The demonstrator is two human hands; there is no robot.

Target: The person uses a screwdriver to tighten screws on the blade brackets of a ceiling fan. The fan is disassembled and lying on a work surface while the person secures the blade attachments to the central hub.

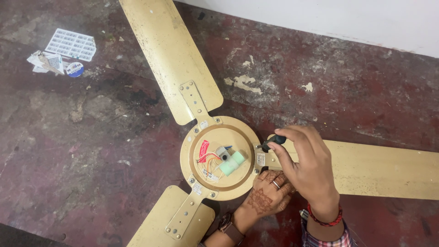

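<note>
A worn dark-red concrete floor [91,151] fills the view, with a white wall [347,20] along the far edge. A cream-yellow three-bladed metal ceiling fan [171,55] is laid flat on the floor, motor side up. At its centre the round cream motor housing [220,158] is seen, with red and orange wires, a pale-green cylindrical capacitor [232,163] and a red label inside its rim.

The right hand [308,167] is closed around a black-handled screwdriver [272,142], whose tip is set at the right edge of the housing, where the right blade's bracket is joined. The left hand [267,194], patterned with henna and wearing a ring, is pressed flat against the housing's lower right edge; nothing is gripped by it.

The step in hand is judged to be the working of a bracket screw at that joint. The next move is judged to call for the tip to be kept seated squarely in the screw head while the housing is held steady.

Scraps of printed paper and a small round sticker [64,52] are left at the far left.
</note>
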